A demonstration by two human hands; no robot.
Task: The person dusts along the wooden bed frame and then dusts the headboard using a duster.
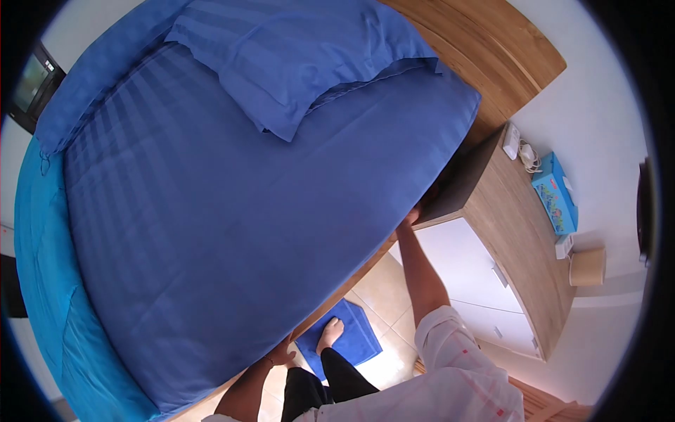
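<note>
A dark blue striped bed sheet [211, 204] covers the mattress, its near side hanging close to the wooden bed frame [351, 278]. At the lower part of that side, my left hand [283, 352] touches the sheet's edge; its thumb stands apart, while the other fingers are mostly hidden. Farther up, my right hand [412, 214] reaches in at the sheet's edge beside the nightstand, its fingers hidden there. What either hand grips, if anything, does not show. A matching blue pillow [302, 56] lies at the head of the bed.
Close by my right arm stands a nightstand [517, 211] with white drawers, bearing a blue tissue box [555, 193], a power strip [511, 141] and cables. A turquoise blanket [56, 281] edges the far side. My foot rests on a blue mat [362, 337].
</note>
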